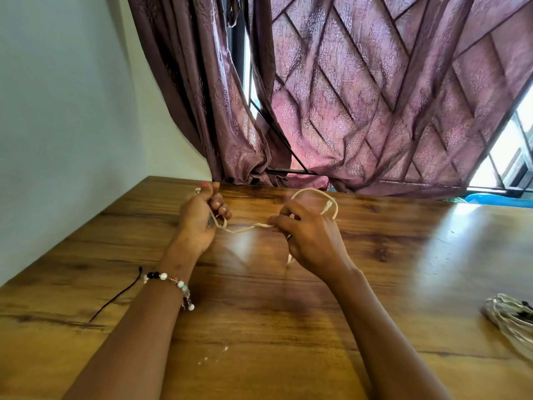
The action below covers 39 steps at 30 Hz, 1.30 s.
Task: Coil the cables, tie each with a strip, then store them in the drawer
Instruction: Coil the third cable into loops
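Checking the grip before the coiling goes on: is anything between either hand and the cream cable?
Nothing visible. The left hand and right hand both grip the thin cream cable directly, above the brown wooden table.

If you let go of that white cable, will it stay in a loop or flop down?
Probably flop. The cable sags between the left hand and right hand, so it looks limp, not stiff. Its loop behind the right hand keeps its shape only in the grip. It looks thin and likely light, so it should drop softly onto the table.
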Tool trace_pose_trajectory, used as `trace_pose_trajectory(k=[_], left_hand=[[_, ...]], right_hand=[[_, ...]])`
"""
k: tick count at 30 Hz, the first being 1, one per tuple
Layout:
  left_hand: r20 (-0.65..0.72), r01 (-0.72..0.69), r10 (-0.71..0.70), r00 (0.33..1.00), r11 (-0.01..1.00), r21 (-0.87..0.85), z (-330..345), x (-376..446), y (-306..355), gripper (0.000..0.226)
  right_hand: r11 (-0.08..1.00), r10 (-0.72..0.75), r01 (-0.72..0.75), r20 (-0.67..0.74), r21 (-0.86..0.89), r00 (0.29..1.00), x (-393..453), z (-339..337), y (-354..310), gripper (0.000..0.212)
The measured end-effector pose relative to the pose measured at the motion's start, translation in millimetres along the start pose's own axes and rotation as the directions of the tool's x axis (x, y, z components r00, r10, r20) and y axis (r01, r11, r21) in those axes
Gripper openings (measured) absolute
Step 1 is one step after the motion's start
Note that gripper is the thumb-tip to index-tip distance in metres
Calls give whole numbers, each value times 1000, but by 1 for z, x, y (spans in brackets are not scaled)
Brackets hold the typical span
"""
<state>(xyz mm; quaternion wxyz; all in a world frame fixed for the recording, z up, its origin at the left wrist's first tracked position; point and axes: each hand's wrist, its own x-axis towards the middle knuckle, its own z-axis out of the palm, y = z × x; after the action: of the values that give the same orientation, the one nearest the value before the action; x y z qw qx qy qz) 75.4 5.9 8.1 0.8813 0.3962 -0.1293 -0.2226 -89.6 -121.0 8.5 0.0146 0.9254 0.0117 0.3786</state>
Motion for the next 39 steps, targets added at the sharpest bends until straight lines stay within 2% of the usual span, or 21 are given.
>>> trace_pose_trajectory(k=[4, 6, 8, 12, 19, 24, 28, 30, 32, 33, 36, 39], left_hand=[[5, -33, 33, 999, 946, 323, 8, -9, -16, 20], [61, -50, 23, 998, 871, 488, 14, -16, -20, 23], [145, -71, -18, 989, 810, 582, 17, -20, -25, 27], [253, -49, -156, 955, 757, 651, 20, -28, -29, 28], [213, 78, -315, 925, 707, 703, 19, -33, -26, 28], [356, 129, -531, 769, 675, 727, 24, -37, -30, 34], [490, 249, -596, 636, 760, 601, 24, -37, -30, 66], [586, 295, -565, 581, 817, 495, 24, -36, -28, 67], [692, 331, -488, 531, 872, 361, 26, -35, -26, 56], [737, 345, -442, 511, 891, 295, 26, -35, -25, 49], [808, 363, -307, 503, 923, 124, 22, -29, -21, 35], [847, 407, -187, 498, 913, -38, 16, -20, -17, 31]], right_hand=[[995, -50, 52, -25, 87, 998, 0, 1, -4, 28], [995, -51, 55, -43, 87, 998, 0, 0, -4, 29], [995, -36, 42, -64, 89, 997, -1, -1, 0, 31], [995, -18, 31, -129, 98, 991, -2, -2, 5, 31], [986, 76, -17, -358, 164, 931, 0, 7, 18, 21], [975, 163, -86, -400, 204, 902, -2, 1, 27, 19], [985, 166, -118, -475, 128, 864, -4, 3, 42, 19], [956, 263, -172, -432, 238, 863, -6, 7, 50, 28], [898, 372, -247, -328, 363, 868, -10, 9, 52, 45], [882, 399, -297, -245, 365, 884, -12, 10, 52, 51], [900, 400, -405, 64, 162, 915, -16, 16, 47, 53], [935, 349, -351, 333, -58, 876, -11, 20, 33, 67]])
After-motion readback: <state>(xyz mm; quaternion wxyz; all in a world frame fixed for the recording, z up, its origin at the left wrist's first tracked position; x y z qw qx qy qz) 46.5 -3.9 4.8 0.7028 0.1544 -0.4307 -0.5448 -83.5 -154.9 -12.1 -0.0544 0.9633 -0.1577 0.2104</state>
